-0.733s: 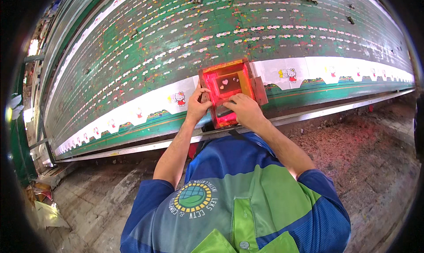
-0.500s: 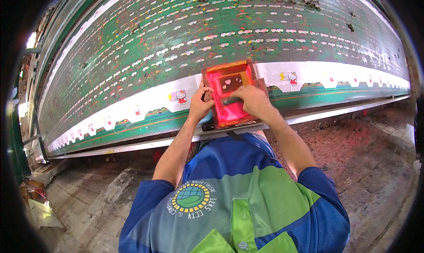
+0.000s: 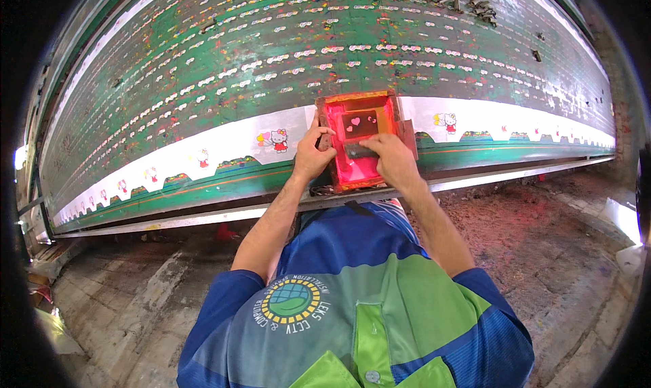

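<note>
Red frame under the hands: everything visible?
The frame is roughly rectangular, wooden-looking, stained red and orange, with a brownish block on its right side. Inside, pink surrounds a dark panel with pale hearts. It lies flat, slightly turned, over the white strip at the near edge of the green table. The left hand grips its left side; the right hand holds a dark bar inside it.

Printing workshop, by its look

You are at a long, colour-flecked green bench, with a white strip of repeated printed pictures along its near edge, a red-inked frame over that strip, and a red-stained, rough floor below.
</note>
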`<state>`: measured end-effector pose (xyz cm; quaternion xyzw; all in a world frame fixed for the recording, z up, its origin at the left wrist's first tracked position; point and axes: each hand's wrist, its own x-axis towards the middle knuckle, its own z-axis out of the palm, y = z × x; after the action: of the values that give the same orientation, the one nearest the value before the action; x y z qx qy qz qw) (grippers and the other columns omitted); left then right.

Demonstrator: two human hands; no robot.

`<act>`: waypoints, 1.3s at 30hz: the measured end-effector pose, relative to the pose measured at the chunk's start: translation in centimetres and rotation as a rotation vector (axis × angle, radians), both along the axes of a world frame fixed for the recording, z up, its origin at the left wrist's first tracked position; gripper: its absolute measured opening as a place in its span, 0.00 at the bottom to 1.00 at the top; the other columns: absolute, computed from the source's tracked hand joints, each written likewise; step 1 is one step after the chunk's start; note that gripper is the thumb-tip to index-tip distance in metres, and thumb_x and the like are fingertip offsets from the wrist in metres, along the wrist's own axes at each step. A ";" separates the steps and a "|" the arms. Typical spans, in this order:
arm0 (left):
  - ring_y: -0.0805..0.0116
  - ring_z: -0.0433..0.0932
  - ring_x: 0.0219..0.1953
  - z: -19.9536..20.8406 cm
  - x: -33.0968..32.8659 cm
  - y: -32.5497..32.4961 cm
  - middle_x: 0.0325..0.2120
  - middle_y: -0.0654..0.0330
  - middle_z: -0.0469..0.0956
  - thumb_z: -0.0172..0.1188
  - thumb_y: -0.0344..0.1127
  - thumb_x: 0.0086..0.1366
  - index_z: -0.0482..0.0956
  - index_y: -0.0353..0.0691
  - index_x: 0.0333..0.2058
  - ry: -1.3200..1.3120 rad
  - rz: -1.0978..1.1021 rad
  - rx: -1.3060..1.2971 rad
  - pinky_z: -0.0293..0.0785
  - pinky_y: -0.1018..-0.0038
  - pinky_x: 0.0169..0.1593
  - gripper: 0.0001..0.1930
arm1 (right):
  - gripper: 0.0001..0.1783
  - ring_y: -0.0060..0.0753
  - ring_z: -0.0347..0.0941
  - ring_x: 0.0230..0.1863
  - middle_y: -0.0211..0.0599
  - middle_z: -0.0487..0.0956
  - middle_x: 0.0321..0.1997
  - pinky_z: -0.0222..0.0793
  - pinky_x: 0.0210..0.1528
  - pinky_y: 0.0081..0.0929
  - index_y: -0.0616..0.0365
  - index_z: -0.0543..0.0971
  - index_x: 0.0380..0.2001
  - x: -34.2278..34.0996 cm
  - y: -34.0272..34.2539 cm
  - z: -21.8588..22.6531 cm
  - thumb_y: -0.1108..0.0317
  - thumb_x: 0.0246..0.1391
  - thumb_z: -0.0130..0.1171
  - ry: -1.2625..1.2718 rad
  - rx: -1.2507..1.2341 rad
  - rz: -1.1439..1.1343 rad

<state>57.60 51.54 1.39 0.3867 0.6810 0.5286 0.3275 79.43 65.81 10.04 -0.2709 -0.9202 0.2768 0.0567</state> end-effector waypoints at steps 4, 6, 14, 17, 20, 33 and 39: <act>0.45 0.66 0.82 0.0 0.3 0.2 0.82 0.34 0.57 0.72 0.25 0.54 0.84 0.42 0.51 0.038 0.037 0.049 0.70 0.61 0.76 0.23 | 0.29 0.49 0.82 0.61 0.41 0.86 0.56 0.80 0.66 0.44 0.50 0.89 0.57 1.9 -2.6 0.6 0.82 0.53 0.61 0.073 0.056 -0.039; 0.45 0.66 0.82 0.1 0.4 0.3 0.82 0.33 0.58 0.72 0.25 0.54 0.84 0.41 0.50 0.061 0.037 0.055 0.70 0.61 0.76 0.23 | 0.29 0.49 0.81 0.62 0.41 0.85 0.57 0.80 0.66 0.44 0.51 0.89 0.57 2.1 -2.4 0.5 0.82 0.52 0.61 0.095 0.065 -0.029; 0.44 0.65 0.82 3.0 5.0 3.3 0.80 0.31 0.62 0.70 0.23 0.55 0.84 0.40 0.48 0.150 0.054 0.109 0.68 0.61 0.77 0.19 | 0.30 0.49 0.81 0.61 0.41 0.85 0.57 0.80 0.66 0.43 0.51 0.89 0.56 6.6 1.1 1.1 0.81 0.46 0.66 0.169 0.071 -0.020; 0.44 0.63 0.83 3.5 9.9 7.3 0.81 0.32 0.61 0.70 0.22 0.55 0.84 0.40 0.48 0.178 0.047 0.115 0.64 0.60 0.79 0.20 | 0.29 0.49 0.81 0.61 0.41 0.85 0.57 0.80 0.66 0.43 0.52 0.89 0.56 11.3 4.9 1.6 0.82 0.48 0.65 0.164 0.064 -0.030; 0.43 0.68 0.80 3.0 14.8 11.6 0.80 0.32 0.61 0.71 0.24 0.54 0.83 0.40 0.48 0.203 0.041 0.116 0.68 0.61 0.76 0.21 | 0.29 0.49 0.81 0.62 0.41 0.85 0.57 0.80 0.66 0.44 0.52 0.90 0.55 16.4 9.2 1.6 0.84 0.49 0.62 0.161 0.066 -0.043; 0.66 0.80 0.61 1.0 19.7 18.3 0.85 0.52 0.59 0.68 0.18 0.53 0.82 0.39 0.48 -0.102 0.000 -0.007 0.79 0.70 0.58 0.21 | 0.28 0.48 0.80 0.60 0.39 0.84 0.55 0.80 0.65 0.43 0.52 0.90 0.55 22.4 15.4 0.2 0.82 0.50 0.63 0.168 0.077 -0.034; 0.69 0.77 0.55 1.6 19.6 18.1 0.87 0.52 0.51 0.68 0.16 0.53 0.83 0.39 0.47 -0.236 0.001 -0.012 0.71 0.74 0.40 0.22 | 0.28 0.47 0.80 0.61 0.38 0.84 0.56 0.80 0.65 0.43 0.52 0.89 0.55 22.4 15.0 0.6 0.82 0.51 0.63 0.175 0.072 -0.030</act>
<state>77.19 69.66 3.03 0.3197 0.6410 0.5666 0.4073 101.84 80.85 10.60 -0.2575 -0.9169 0.2651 0.1508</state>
